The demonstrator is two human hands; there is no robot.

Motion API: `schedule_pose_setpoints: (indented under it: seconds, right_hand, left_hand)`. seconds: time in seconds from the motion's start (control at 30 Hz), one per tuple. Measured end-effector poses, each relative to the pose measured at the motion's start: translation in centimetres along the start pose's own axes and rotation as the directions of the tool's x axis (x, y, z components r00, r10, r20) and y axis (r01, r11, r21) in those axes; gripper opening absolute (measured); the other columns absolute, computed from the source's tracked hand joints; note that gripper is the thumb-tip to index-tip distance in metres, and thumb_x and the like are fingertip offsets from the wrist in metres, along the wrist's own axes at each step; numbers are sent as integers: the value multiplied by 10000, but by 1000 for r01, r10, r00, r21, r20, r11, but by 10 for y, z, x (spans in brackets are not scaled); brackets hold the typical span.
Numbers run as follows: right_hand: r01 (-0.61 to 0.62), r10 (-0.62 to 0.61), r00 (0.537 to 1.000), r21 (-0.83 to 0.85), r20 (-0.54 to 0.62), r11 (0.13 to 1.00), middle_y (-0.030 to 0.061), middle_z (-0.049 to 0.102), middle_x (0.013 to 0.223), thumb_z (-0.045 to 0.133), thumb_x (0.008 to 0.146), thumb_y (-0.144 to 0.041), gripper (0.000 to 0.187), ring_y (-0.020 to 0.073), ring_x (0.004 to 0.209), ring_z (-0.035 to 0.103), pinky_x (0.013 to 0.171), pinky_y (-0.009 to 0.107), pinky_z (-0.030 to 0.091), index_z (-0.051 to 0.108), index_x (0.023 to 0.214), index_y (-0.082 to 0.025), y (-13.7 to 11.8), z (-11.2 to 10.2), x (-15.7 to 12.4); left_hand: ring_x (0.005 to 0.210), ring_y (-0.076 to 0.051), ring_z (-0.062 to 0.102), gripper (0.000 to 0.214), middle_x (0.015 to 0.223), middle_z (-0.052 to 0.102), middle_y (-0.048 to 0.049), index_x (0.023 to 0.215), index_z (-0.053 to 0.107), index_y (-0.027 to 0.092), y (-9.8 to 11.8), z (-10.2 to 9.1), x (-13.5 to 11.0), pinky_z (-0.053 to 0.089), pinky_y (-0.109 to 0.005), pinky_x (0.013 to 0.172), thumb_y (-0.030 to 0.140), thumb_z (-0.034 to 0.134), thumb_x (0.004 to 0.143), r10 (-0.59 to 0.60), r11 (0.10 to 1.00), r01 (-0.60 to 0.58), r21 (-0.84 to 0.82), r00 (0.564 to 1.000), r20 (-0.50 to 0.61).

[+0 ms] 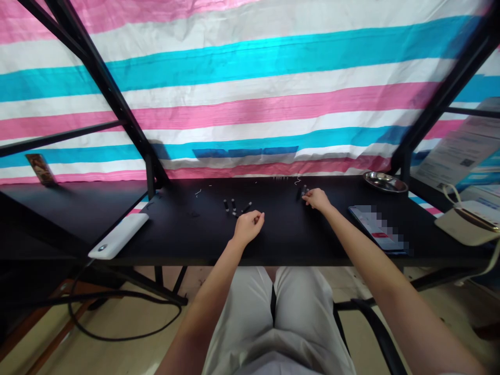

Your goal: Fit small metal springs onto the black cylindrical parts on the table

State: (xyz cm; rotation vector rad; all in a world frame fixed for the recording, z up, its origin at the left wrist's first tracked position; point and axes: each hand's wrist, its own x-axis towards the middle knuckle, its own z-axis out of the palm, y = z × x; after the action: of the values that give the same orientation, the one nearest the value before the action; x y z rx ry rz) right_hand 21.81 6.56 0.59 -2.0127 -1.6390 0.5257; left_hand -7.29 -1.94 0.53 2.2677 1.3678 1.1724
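The left hand (pixel 249 227) curls beside dark cylinders (pixel 233 203) on the worktop (pixel 277 239), contents hidden. The right hand (pixel 316 198) touches another cluster (pixel 303 190), its grip unclear.

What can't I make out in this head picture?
All in the head view:
Left hand: its curled fingers hide whether it holds anything.
Near dark cylinders: the left hand may cover part of one.
Far dark cylinders: small and partly behind the right hand, so their number and its grip are unclear.
Phone-like device: screen pixelated.
Beige bag: cut off by the right edge.
Printed sheet: lettering blurred.
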Motion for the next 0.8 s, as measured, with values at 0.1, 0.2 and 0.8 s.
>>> schedule_pose_setpoints:
  seconds: [0.1,0.2,0.8]
  right_hand:
    - [20,-24,997,-55,-77,998,13,634,549,593,746,-319,180,113,520,579,548,205,416,683,736,-163,2,3,-4]
    - [40,-49,993,-84,-111,996,8,618,520,584,748,-349,205,135,579,599,558,211,406,698,747,-178,3,6,-7]
    - [94,-124,986,-235,-116,967,96,665,728,554,760,-393,250,209,712,623,632,272,423,682,723,-182,-28,-24,-55]
  left_hand:
    - [473,-74,423,323,512,486,22,633,576,169,0,-1,0,315,-186,499,367,430,843,4,1000,-4,0,1000,-2]
    - [472,-75,422,328,507,482,23,630,574,169,0,-1,0,313,-187,498,369,427,844,2,1000,-2,3,1000,-3]
    - [612,-159,583,182,665,639,-39,827,684,216,-14,-72,35,384,-224,573,183,551,707,-151,904,-21,427,918,365]
